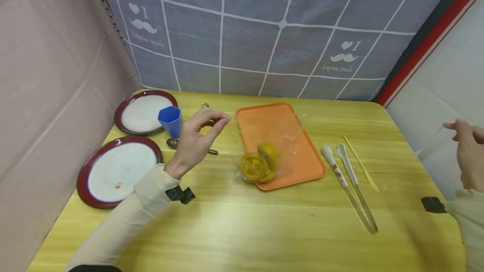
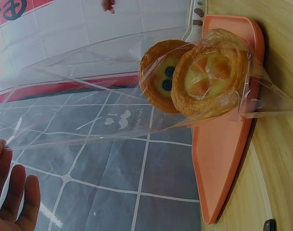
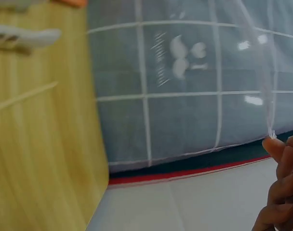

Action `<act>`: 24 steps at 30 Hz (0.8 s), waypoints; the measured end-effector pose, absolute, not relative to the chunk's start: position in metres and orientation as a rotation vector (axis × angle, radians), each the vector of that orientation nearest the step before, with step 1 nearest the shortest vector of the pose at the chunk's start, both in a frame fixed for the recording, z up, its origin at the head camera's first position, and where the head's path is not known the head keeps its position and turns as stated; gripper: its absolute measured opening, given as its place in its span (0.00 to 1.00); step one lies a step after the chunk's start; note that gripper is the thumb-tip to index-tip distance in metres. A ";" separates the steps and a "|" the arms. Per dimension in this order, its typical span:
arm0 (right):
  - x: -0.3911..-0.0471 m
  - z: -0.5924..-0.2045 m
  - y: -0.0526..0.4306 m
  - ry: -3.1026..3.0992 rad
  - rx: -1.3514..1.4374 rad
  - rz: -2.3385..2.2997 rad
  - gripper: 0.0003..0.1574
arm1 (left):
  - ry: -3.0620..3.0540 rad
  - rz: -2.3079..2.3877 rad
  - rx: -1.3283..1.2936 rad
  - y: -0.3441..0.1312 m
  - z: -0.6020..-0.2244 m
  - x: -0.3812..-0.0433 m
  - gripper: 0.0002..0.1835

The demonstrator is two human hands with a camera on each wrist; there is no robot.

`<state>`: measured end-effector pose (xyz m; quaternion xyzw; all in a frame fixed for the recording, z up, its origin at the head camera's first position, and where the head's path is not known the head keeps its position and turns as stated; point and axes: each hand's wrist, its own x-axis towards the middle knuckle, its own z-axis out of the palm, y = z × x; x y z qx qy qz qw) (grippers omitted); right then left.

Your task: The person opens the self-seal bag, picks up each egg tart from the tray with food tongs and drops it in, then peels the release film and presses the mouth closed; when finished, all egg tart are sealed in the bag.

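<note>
My left hand point(image 1: 196, 137) pinches the top edge of a clear plastic bag point(image 2: 96, 77) between thumb and forefinger. Two pastry tarts lie together at the bag's bottom: one tart point(image 2: 211, 82) has orange fruit pieces, the other tart point(image 2: 158, 72) dark berries. The bag's lower end is over the near left part of an orange tray point(image 1: 302, 160). Off at the far right, above the table's edge, my right hand point(image 1: 469, 150) pinches a thin clear plastic strip point(image 3: 264, 72) at its fingertips. The strip's exact kind is unclear.
Tongs point(image 1: 353, 184) and a thin yellow stick point(image 1: 361, 163) lie right of the tray. Left of it are a blue cup point(image 1: 171, 123), a dark spoon point(image 1: 172, 143) partly behind my left hand, and two red-rimmed plates, a nearer plate point(image 1: 121, 171) and a farther plate point(image 1: 143, 112).
</note>
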<state>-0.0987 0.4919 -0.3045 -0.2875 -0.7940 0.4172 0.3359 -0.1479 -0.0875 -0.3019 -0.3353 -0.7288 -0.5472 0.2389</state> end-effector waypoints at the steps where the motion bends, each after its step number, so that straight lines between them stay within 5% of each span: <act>1: -0.089 -0.297 0.468 -2.102 -0.758 1.047 0.11 | -1.995 -1.504 -0.918 -0.087 -0.299 -0.146 0.08; 10: -0.094 -0.302 0.407 -2.288 -0.374 0.743 0.17 | -2.001 -1.492 -0.930 -0.084 -0.279 -0.132 0.07; 16: -0.112 -0.293 0.337 -2.372 0.047 0.981 0.10 | -1.993 -1.501 -0.930 -0.083 -0.279 -0.132 0.07; 24: -0.121 -0.267 0.255 -2.328 0.562 1.386 0.15 | -1.996 -1.506 -0.935 -0.083 -0.278 -0.131 0.07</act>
